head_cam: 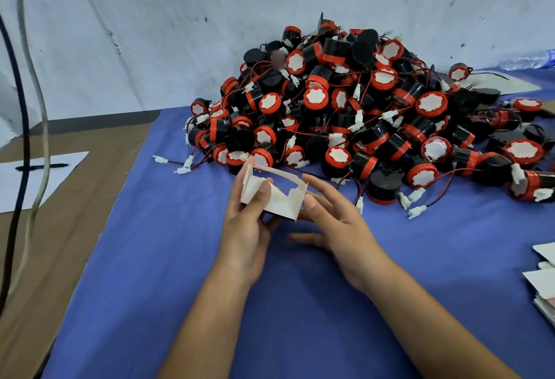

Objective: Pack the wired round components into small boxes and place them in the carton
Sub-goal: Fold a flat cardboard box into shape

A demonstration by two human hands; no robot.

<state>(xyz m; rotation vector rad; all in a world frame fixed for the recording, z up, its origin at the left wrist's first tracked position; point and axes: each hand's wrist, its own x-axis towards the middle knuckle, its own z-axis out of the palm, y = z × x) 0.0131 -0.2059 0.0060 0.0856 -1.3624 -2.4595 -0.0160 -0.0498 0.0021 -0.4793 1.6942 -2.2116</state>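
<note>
Closest in, two bare forearms reach out over the table's blue cloth (180, 258). The left hand (246, 228) grips a small white cardboard box (271, 195), thumb curled over its near wall, box held just above the cloth with its top flaps up and open. There's something dark at the bottom of the box but I can't make out what. The right hand (333, 216) has relaxed, spread fingers, thumb tip touching the box's right corner, not gripping anything. At the right edge a stack of flat white cardboard blanks (545, 285) is cut off by the frame. Behind the hands sits a big pile of black round components with red rims and red-black wires (360, 114), heaped against the scuffed white wall (150, 33). Far left, a black pen (42, 167) lies on a white paper sheet (18, 189), partly hidden by two hanging cables (27, 108).
</note>
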